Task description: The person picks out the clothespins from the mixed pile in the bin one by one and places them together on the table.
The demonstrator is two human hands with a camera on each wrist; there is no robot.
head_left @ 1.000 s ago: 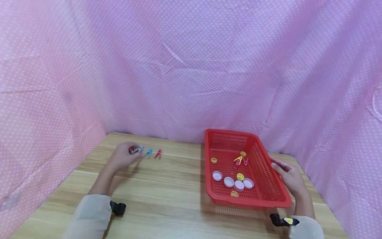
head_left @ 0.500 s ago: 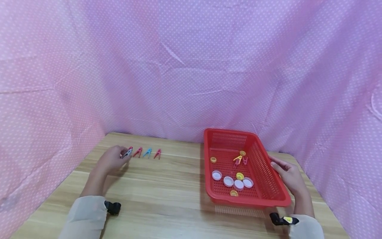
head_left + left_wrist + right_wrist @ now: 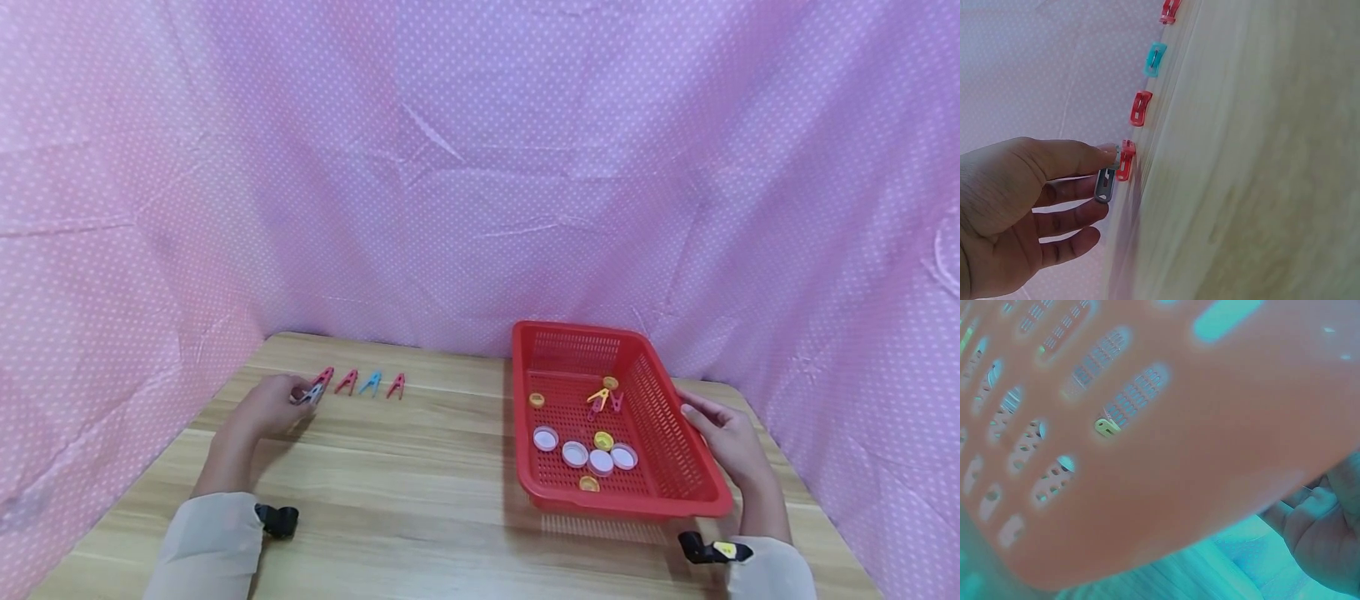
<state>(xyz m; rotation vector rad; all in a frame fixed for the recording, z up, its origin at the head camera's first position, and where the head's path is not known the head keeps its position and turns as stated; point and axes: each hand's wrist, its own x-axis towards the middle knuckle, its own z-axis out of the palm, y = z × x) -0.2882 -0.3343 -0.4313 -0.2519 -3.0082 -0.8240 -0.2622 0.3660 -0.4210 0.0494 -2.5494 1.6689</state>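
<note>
My left hand [image 3: 273,403] pinches a grey clothespin [image 3: 1105,185] between thumb and fingers at the far left of the wooden table. Right beside it stands a red clothespin [image 3: 1125,164], so near that I cannot tell whether they touch. To its right, in a row, come a second red clothespin [image 3: 347,382], a blue clothespin [image 3: 370,383] and a third red clothespin [image 3: 397,386]. My right hand [image 3: 729,440] grips the right rim of a red plastic basket [image 3: 622,503], thumb over the edge; the wrist view shows mostly the basket's slotted wall.
Inside the basket lie several white caps [image 3: 575,454], several yellow caps [image 3: 603,441], a yellow clothespin [image 3: 600,397] and pink clothespins [image 3: 617,402]. A pink dotted cloth [image 3: 450,208] hangs behind and at both sides of the table [image 3: 405,492].
My left hand has moved left along the row. Two red clothespins now stand on the table left of the blue one, and the grey one stays in my fingers. The right hand barely moved.
</note>
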